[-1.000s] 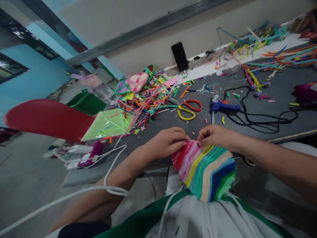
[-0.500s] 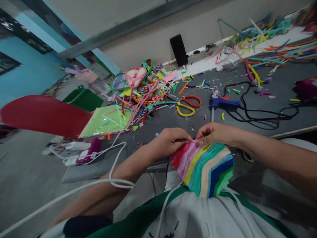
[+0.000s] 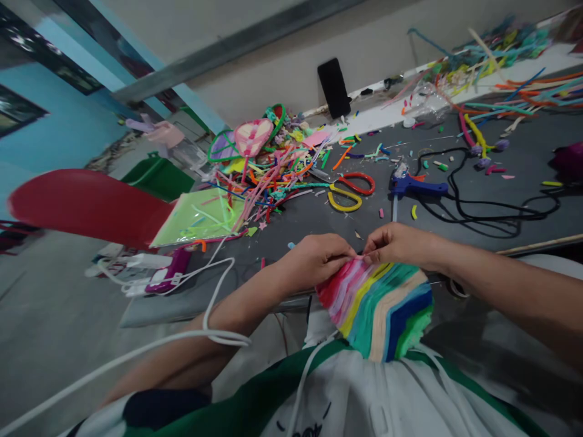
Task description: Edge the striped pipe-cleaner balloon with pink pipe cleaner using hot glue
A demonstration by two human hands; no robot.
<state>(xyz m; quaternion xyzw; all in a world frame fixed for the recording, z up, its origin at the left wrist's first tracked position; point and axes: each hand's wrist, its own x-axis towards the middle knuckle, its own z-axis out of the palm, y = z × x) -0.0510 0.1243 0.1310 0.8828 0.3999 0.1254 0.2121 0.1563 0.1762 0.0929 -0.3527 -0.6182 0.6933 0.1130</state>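
In the head view, the left hand (image 3: 319,258) and the right hand (image 3: 394,244) are pinching the upper edge of the striped piece (image 3: 376,309), each grip pressing thumb and fingers together on it. The piece is extending below both grips toward the shirt (image 3: 348,394), just off the near edge of the desk (image 3: 298,223), its long axis slanting from upper left to lower right. Neither hand is lying nearer; both are touching it. Dark lettering is showing on the shirt, cut off and unreadable; no legible brand is showing on the glue gun (image 3: 421,187).
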